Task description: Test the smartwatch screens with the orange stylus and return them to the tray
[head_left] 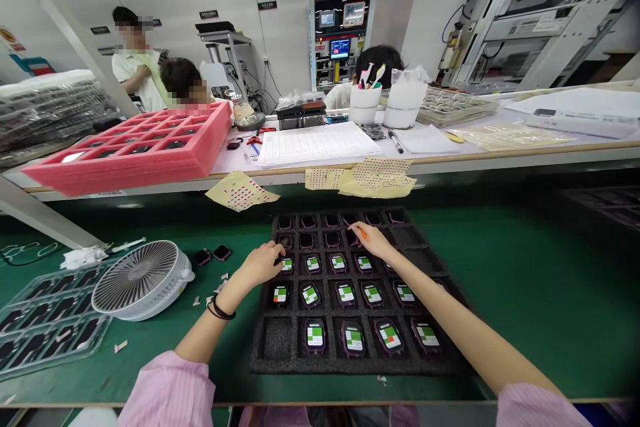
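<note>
A black foam tray (278, 340) holds rows of square smartwatch bodies. The nearer rows have lit green-and-white screens, such as one watch (315, 335); two lit screens also show red or orange. Farther back the screens are dark, as on this watch (307, 240). My left hand (263, 263) is curled at the tray's left edge, fingertips closed beside a dark watch (285, 241); what they grip is hidden. My right hand (373, 240) reaches over the second row from the back, fingers pressed together, with a small orange thing (363, 233) at them that I cannot identify.
On the green bench at left lie a white fan (143, 280), a clear tray of dark parts (55, 313) and two loose watches (223, 252). The shelf above carries a pink foam tray (200, 147), paper sheets (320, 143) and white cups (365, 103). Several people are beyond.
</note>
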Motion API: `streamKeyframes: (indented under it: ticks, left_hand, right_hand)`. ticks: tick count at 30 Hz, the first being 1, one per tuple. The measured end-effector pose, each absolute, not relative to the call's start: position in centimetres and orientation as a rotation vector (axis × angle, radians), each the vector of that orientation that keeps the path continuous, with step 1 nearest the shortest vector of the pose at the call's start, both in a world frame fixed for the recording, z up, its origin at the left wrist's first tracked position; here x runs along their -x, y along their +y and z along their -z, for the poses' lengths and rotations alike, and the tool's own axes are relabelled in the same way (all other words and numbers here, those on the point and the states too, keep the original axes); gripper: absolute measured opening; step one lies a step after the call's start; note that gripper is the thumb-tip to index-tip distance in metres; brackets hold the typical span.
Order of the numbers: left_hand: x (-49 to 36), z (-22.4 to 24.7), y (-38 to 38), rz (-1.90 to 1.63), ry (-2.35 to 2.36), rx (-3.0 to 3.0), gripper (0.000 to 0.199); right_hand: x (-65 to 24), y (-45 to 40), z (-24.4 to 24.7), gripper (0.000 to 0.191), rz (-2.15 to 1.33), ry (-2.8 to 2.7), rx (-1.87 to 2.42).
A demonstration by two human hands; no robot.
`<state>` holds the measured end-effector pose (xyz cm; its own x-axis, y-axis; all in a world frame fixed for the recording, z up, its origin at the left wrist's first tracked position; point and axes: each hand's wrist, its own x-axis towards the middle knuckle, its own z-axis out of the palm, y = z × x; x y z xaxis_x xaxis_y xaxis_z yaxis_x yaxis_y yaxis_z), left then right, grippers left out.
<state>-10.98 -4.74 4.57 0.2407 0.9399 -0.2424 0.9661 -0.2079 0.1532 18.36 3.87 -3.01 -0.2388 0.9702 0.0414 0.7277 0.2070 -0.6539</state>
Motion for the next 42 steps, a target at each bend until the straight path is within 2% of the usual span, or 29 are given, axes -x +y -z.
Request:
streamKeyframes:
  ticks: [4, 11, 15, 19, 23, 27, 34, 37, 42]
  left_hand:
    - [11.7, -4.4, -5.0, 0.195, 1.700, -2.230, 0.042]
    - [11.4, -3.1, -4.0, 0.113, 1.696, -2.195, 0.044]
    - [12.2, -2.4, -4.0, -0.158, 1.647, -2.225, 0.038]
    - [13.0, -1.9, -4.0, -0.575, 1.561, -2.028, 0.037]
    - [11.4, -1.8, -2.9, -0.905, 1.305, -1.468, 0.051]
    - [6.9, -2.2, -1.4, -1.000, 1.075, -1.155, 0.065]
    - [0.6, -1.9, -0.3, -1.043, 0.969, -1.100, 0.045]
    - [0.5, -1.2, 0.2, -1.063, 0.981, -1.147, 0.046]
    - [1.6, 0.1, 0.9, -1.145, 1.023, -1.158, 0.046]
  right_hand:
    - [-18.5, 3.9, 3.3, 0.030, -0.757, -2.006, 1.569]
    - [-18.2, 4.2, 3.9, 0.024, -0.827, -1.848, 1.570]
    - [-18.3, 4.1, 3.9, 0.021, -0.928, -1.728, 1.466]
    - [-19.2, 3.3, 3.0, 0.034, -1.033, -1.588, 1.298]
    - [-19.9, 2.1, 1.8, 0.041, -1.344, -1.249, 1.081]
    - [-19.7, 1.0, 1.0, 0.044, -1.532, -1.039, 0.962]
    - [-19.6, 0.3, 1.1, 0.051, -1.440, -1.116, 1.049]
    - [-19.7, 0.6, 1.3, 0.055, -1.402, -1.210, 1.097]
    - [-19.6, 1.0, 1.8, 0.049, -1.401, -1.273, 1.114]
